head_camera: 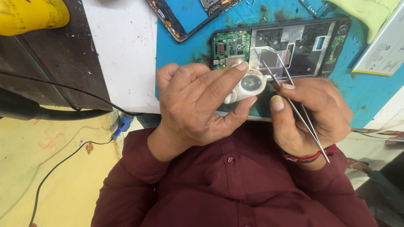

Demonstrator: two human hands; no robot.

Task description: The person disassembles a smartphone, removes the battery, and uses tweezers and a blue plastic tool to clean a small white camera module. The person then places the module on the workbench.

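Hands curled: left (198, 105) pinching magnifier (248, 86), right (313, 115) gripping tweezers (294, 105).

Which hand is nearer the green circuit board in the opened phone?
Left. The left hand has its fingertip at the green circuit board; the right hand sits farther right, holding metal tweezers.

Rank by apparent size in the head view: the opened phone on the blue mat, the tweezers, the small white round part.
1. Opened phone, largest.
2. Tweezers in the right hand: long but thin.
3. White round part, pinched in the left hand; nearer the camera, still smallest.
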